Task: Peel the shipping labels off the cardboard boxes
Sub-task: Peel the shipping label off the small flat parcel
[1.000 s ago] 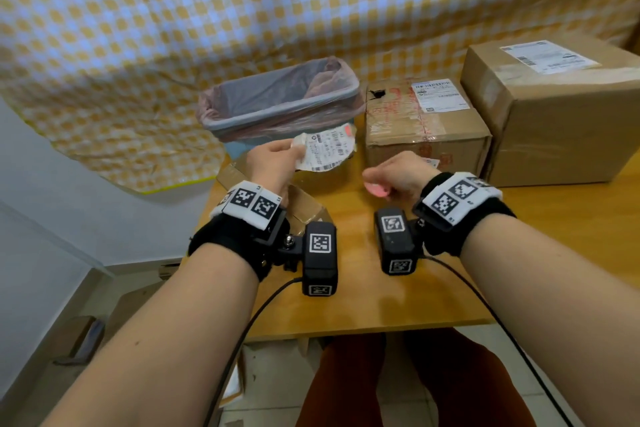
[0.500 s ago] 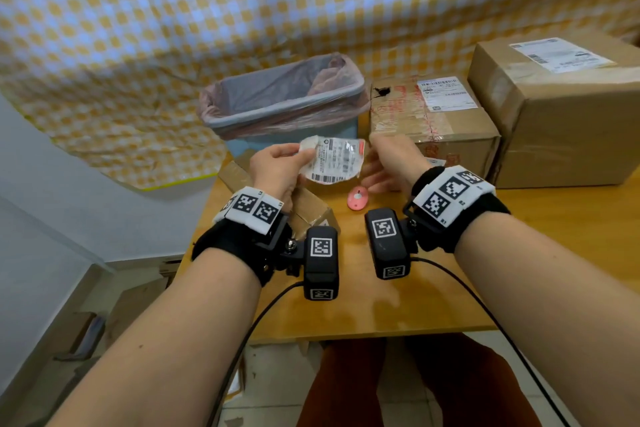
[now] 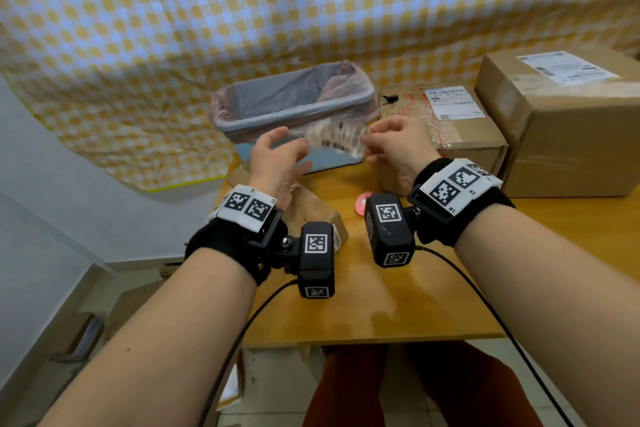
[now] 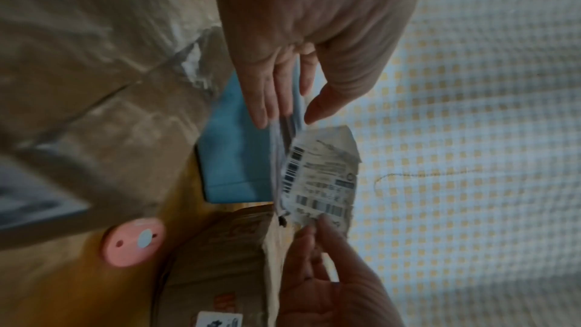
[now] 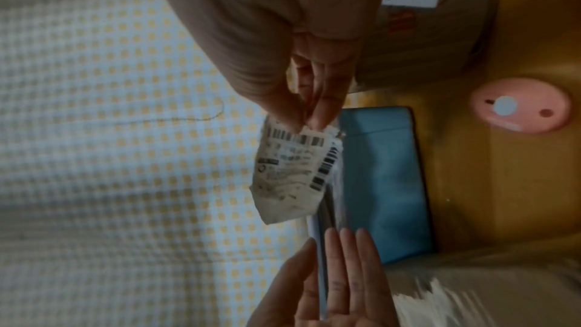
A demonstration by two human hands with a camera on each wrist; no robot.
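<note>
A peeled, crumpled shipping label (image 3: pixel 335 139) (image 4: pixel 320 175) (image 5: pixel 290 175) hangs in front of the bin, blurred in the head view. My right hand (image 3: pixel 370 142) (image 5: pixel 309 118) pinches its right edge between thumb and fingers. My left hand (image 3: pixel 291 147) (image 4: pixel 287 118) is just left of the label with fingers straight, holding nothing. A medium cardboard box (image 3: pixel 460 142) carries a white label (image 3: pixel 450 102). The large box (image 3: pixel 568 135) to its right also bears a label (image 3: pixel 568 68). A small box (image 3: pixel 313 211) lies under my left wrist.
A blue bin (image 3: pixel 294 104) lined with a pinkish bag stands at the back of the wooden table (image 3: pixel 381 305), behind my hands. A pink disc (image 3: pixel 363 200) (image 4: pixel 133 243) (image 5: pixel 518 106) lies on the table between my wrists. A checked cloth hangs behind.
My right hand set the pink disc down and took the label's right edge. My left hand let go of the label and opened. Both hands rose toward the bin.
</note>
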